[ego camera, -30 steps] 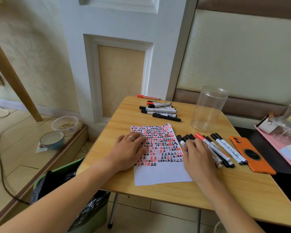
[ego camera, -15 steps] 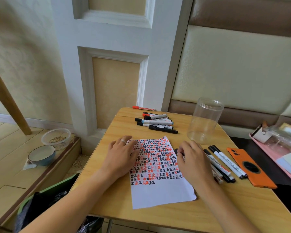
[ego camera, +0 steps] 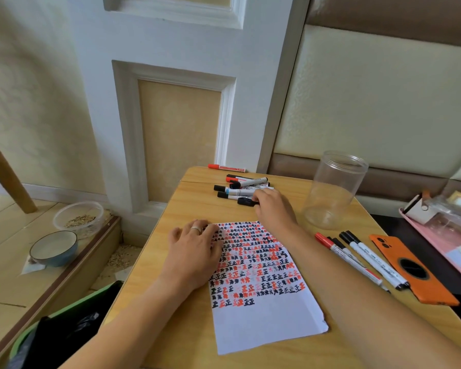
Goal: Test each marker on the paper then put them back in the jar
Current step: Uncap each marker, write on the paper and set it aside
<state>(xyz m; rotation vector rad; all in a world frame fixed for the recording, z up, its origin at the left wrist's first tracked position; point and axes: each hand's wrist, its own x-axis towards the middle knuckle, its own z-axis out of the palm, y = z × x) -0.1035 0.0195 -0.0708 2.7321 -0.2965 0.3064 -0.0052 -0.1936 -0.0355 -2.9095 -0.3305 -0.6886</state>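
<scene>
At twelve o'clock on the table, beyond the paper's far edge, the person's right hand has its fingers curled onto a black marker, the nearest of the far marker cluster; whether the grasp is fully closed cannot be told, since the hand hides the barrel, but the fingertips are on it. Left hand lies flat at nine o'clock, fingers relaxed and spread, pinning the left edge of the paper; a ring shows on one finger. Judgement: step in hand is picking up the next marker to test. Next move calls for lifting it clear of its neighbours without scattering them, uncapping it, and bringing it to the blank strip at six o'clock on the sheet, the only unmarked area left. Jar, clear and apparently empty, stands upright at two o'clock, near the right hand but apart from it; no marker has gone in yet. A second group of markers lies at three o'clock, beside an orange phone. Writing: the sheet carries rows of red and black marks, many readable as the character 正, others smeared blots. Print on the marker barrels is too small to read. One red marker lies alone at the table's far edge.
</scene>
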